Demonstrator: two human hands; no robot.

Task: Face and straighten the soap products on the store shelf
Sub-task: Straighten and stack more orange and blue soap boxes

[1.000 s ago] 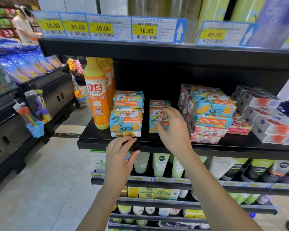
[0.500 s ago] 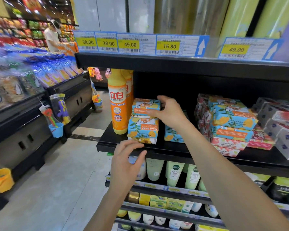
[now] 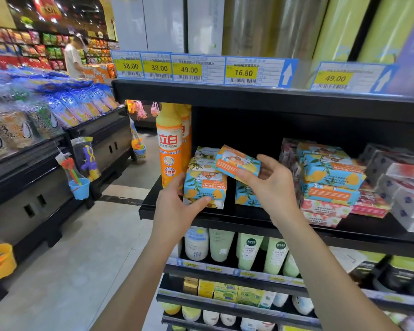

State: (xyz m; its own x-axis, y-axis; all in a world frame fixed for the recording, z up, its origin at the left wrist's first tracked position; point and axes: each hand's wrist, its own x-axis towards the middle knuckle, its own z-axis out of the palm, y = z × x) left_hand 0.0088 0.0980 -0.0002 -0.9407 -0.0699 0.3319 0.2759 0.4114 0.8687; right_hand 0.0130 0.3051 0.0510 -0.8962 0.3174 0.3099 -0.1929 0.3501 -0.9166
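Note:
On the black shelf [image 3: 249,219] stands a stack of blue-and-orange Goat Soap boxes [image 3: 204,187] beside an orange detergent bottle [image 3: 169,149]. My left hand [image 3: 177,211] holds the front of that stack, thumb under the lower box. My right hand [image 3: 270,187] grips one soap box [image 3: 236,162], lifted and tilted above the stack. Behind my right hand sits another soap box [image 3: 244,195], partly hidden. A taller pile of the same soap [image 3: 332,175] stands to the right.
White and red boxes [image 3: 402,187] fill the shelf's right end. Price tags [image 3: 189,69] line the shelf above. Tubes and bottles [image 3: 249,252] stand on lower shelves. A dark display counter [image 3: 46,187] with hanging toys is left of the aisle; a person [image 3: 73,57] stands far back.
My right hand has lifted the top soap box off the stack and pulled it forward, tilted. My left hand rose from the shelf edge and took hold of the stack's front.

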